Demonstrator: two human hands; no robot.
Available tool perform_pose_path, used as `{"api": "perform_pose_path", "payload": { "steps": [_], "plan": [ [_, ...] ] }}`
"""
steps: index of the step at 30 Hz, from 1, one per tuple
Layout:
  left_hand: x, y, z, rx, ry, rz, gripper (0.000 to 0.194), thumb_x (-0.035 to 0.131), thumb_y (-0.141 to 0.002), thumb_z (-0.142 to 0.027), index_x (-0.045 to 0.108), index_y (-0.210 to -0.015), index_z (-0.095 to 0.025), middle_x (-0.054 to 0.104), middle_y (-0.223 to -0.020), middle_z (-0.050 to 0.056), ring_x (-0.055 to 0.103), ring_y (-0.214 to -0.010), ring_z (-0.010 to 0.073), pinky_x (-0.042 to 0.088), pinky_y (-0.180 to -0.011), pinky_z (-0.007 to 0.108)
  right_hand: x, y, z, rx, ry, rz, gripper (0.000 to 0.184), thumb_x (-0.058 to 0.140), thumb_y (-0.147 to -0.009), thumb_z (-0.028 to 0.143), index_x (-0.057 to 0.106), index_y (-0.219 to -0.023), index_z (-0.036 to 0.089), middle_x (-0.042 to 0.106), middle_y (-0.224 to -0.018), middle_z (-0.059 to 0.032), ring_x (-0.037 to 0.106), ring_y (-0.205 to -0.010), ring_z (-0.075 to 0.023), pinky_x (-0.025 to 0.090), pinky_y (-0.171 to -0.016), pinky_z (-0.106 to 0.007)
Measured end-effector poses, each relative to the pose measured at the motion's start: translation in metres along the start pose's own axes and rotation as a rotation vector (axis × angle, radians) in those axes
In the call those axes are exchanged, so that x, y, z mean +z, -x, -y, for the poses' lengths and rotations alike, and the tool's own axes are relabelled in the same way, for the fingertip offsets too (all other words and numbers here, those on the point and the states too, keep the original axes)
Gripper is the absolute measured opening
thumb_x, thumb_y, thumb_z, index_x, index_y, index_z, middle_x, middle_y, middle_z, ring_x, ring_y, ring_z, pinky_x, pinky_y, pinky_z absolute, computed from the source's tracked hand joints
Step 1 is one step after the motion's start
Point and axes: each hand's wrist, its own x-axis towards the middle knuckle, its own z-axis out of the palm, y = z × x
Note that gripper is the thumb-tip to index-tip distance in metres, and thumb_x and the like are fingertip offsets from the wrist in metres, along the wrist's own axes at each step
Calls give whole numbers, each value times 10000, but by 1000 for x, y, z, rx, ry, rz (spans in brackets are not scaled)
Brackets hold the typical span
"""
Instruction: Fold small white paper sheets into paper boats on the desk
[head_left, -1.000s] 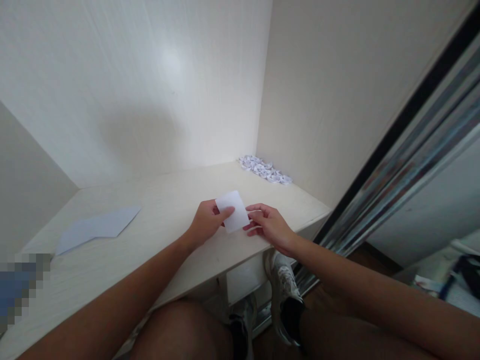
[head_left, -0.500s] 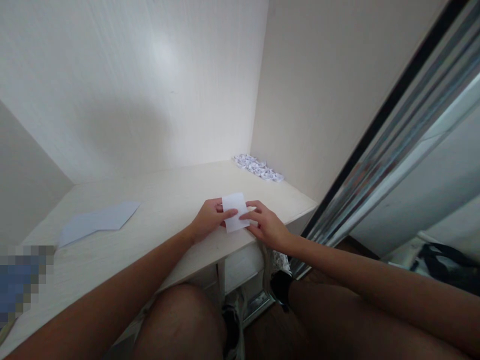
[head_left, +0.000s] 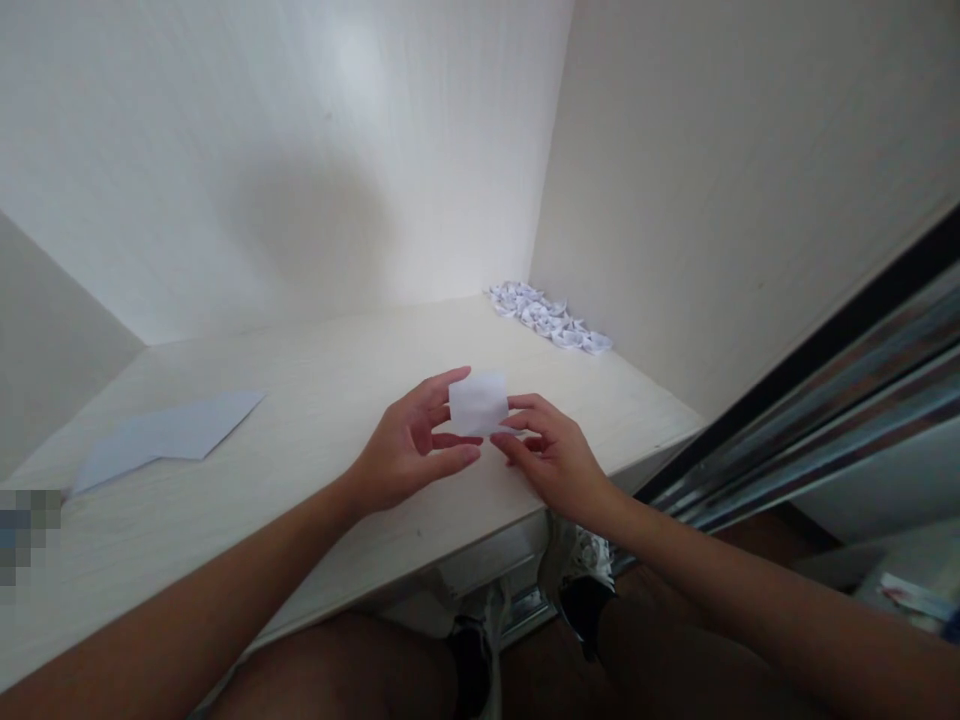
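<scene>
A small white piece of paper [head_left: 478, 404] is held up between my two hands above the front part of the white shelf. My right hand [head_left: 551, 450] pinches it near its lower right corner, thumb in front and fingers bent. My left hand [head_left: 416, 440] is on the other side, its thumb and fingers spread apart around the left edge. Some left fingers reach behind the paper or touch its edge; the contact is partly hidden.
Folded white paper pieces [head_left: 551, 317] lie in a cluster along the right back corner. Larger white sheets [head_left: 169, 435] rest on the left of the shelf [head_left: 360, 360]. Walls enclose the back and sides. A dark-edged metallic frame [head_left: 810, 400] stands at right; my legs are below.
The paper has turned and now looks wider than tall. My left thumb has come off its face and the left fingers have spread. The view has shifted, moving the paper cluster rightward.
</scene>
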Motion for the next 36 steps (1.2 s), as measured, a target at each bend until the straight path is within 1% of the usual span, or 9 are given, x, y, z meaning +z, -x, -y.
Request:
{"api": "perform_pose_path", "payload": {
  "steps": [2,5,10,13,16,21,26,32,36],
  "plan": [
    [5,1,-3,2,-29,-19,796,887,-736,-191,538,-1447,-273,687,-1323,122,697,-1146,289,640,-914,437,0,0,1,38,-41,-15,127,687,-925,315,734,-874,209,628,-1175,-97,669,-921,-184,600,-614,-257],
    [6,1,-3,-2,-115,-75,776,884,-742,-221,548,-1442,-240,728,-1239,107,714,-1117,270,651,-894,403,2,-1,3,76,-83,-24,128,704,-907,325,726,-854,210,621,-1157,-89,657,-917,-184,594,-609,-258],
    [2,-1,1,42,-250,-132,541,865,-778,-296,677,-1269,-171,764,-1112,101,732,-1031,249,679,-832,375,4,1,9,77,-92,-29,129,719,-887,334,722,-841,214,625,-1130,-82,644,-950,-192,577,-589,-249],
    [3,-1,1,66,-235,-136,386,837,-807,-299,718,-1141,-147,785,-1010,83,753,-936,224,698,-791,373,2,1,13,86,-82,-59,139,719,-882,348,729,-843,215,650,-1149,-86,646,-942,-193,556,-558,-242],
    [5,-1,-2,77,-208,-139,321,815,-832,-286,724,-1105,-145,789,-939,59,763,-871,202,707,-771,372,1,-1,18,114,-80,-81,147,727,-871,351,733,-835,209,686,-1097,-83,647,-892,-185,535,-545,-245],
    [10,1,-7,58,-177,-167,322,823,-824,-321,746,-1080,-140,791,-912,53,774,-840,211,718,-717,376,0,-5,23,109,-69,-93,141,750,-852,344,739,-846,204,728,-925,-57,644,-803,-168,502,-547,-246],
    [12,0,-9,46,-198,-207,378,854,-775,-390,764,-1035,-132,799,-936,75,781,-838,244,722,-702,411,0,-7,25,110,-33,-90,127,769,-834,344,751,-828,218,734,-843,-41,638,-747,-162,473,-529,-244],
    [10,-1,-9,38,-193,-213,361,851,-777,-392,759,-1014,-135,803,-895,69,785,-821,239,720,-702,403,-1,-8,32,165,-60,-96,169,786,-818,368,760,-830,202,718,-744,-29,621,-673,-155,448,-503,-247],
    [11,-1,-9,47,-197,-231,330,860,-760,-415,759,-913,-140,787,-847,58,775,-779,228,718,-686,394,0,-10,37,155,-53,-106,156,796,-804,348,759,-803,196,713,-717,-15,606,-648,-136,446,-519,-241]
  ]
}}
